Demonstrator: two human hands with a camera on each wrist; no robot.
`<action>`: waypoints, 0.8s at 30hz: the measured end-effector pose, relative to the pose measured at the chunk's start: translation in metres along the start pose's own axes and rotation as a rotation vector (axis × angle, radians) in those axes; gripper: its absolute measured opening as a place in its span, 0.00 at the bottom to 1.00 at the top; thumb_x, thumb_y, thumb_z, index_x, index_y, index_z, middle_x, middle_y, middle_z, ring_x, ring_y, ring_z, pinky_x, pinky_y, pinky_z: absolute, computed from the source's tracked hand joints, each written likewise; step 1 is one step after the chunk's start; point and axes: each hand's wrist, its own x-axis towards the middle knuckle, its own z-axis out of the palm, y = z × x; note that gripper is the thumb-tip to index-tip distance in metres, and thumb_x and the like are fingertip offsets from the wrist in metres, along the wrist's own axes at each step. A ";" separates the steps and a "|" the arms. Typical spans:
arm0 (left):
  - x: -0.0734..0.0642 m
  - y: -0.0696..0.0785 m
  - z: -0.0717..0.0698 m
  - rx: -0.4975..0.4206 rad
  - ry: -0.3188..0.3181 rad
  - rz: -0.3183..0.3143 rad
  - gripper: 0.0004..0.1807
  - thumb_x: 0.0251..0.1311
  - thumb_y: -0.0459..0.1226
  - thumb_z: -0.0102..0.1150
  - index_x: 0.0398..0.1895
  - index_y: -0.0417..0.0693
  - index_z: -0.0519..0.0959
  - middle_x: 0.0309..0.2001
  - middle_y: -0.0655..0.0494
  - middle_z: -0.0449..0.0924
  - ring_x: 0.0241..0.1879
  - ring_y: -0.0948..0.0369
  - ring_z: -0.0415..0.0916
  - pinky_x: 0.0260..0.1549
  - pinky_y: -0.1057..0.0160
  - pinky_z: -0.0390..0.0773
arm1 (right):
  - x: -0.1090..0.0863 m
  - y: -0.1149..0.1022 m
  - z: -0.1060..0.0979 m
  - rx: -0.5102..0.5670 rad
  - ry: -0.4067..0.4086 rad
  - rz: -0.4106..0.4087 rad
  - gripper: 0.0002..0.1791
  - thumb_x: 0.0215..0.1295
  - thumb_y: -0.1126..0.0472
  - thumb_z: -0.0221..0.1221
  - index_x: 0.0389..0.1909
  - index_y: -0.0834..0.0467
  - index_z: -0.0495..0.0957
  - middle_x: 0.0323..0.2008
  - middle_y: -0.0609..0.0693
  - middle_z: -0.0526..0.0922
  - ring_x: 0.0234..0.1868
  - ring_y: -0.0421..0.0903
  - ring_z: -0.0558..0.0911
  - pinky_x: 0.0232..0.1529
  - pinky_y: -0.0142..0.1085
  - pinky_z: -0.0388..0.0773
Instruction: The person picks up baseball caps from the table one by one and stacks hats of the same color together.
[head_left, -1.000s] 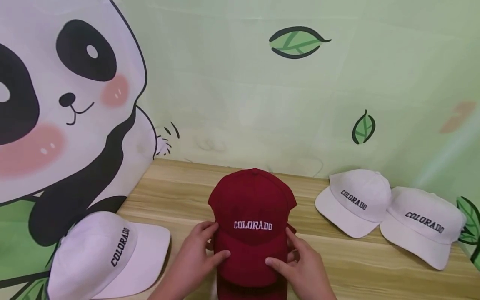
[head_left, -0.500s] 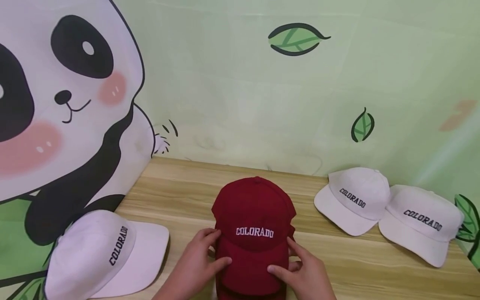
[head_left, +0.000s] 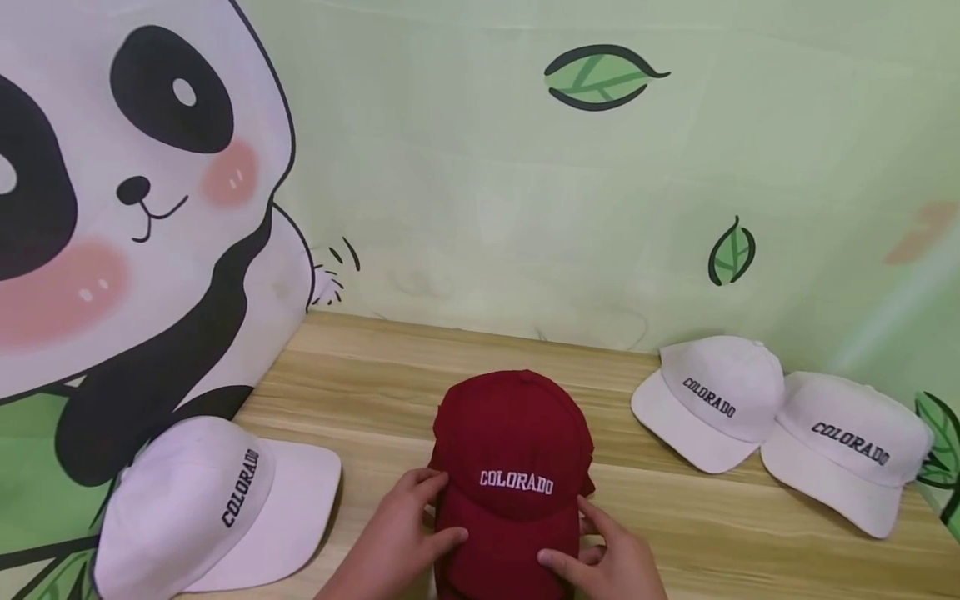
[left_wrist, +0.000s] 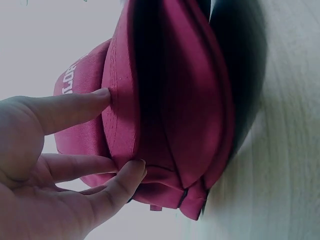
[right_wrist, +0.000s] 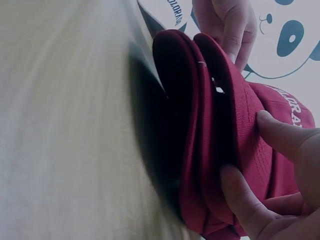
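A red baseball cap (head_left: 517, 450) with white COLORADO lettering sits at the bottom middle of the head view. In the left wrist view, another red cap (left_wrist: 195, 110) is stacked under it, a gap showing between their brims. My left hand (head_left: 408, 529) pinches the left side of the top cap's brim, thumb above and fingers beneath. Gripping the opposite side of that brim is my right hand (head_left: 611, 554), its thumb also on top. The right wrist view shows the layered brims (right_wrist: 200, 130) standing just off the tabletop. The lower cap's front is mostly hidden in the head view.
At the left lies a white COLORADO cap (head_left: 202, 508). Two more white caps, one (head_left: 712, 400) beside the other (head_left: 843, 450), rest at the right near the backdrop. The wooden table (head_left: 360, 375) meets a green panda-print backdrop (head_left: 465, 167).
The red caps, with both hands on them, have come nearer to me and slightly to the right. Both hands keep their grip. The white caps stay where they were.
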 end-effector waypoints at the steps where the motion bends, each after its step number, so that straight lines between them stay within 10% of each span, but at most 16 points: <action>1: 0.000 0.000 0.001 0.006 0.003 0.002 0.35 0.49 0.40 0.73 0.58 0.28 0.73 0.56 0.38 0.72 0.41 0.56 0.78 0.38 0.64 0.79 | 0.000 0.001 0.001 -0.001 0.000 -0.004 0.49 0.45 0.45 0.74 0.66 0.65 0.68 0.42 0.51 0.85 0.29 0.40 0.86 0.30 0.30 0.80; 24: -0.004 -0.011 0.010 0.049 -0.070 -0.070 0.36 0.48 0.42 0.73 0.55 0.26 0.74 0.54 0.37 0.73 0.55 0.43 0.73 0.55 0.43 0.73 | 0.001 0.014 0.004 -0.081 -0.069 -0.097 0.46 0.46 0.45 0.73 0.62 0.67 0.71 0.35 0.49 0.79 0.26 0.34 0.82 0.28 0.27 0.77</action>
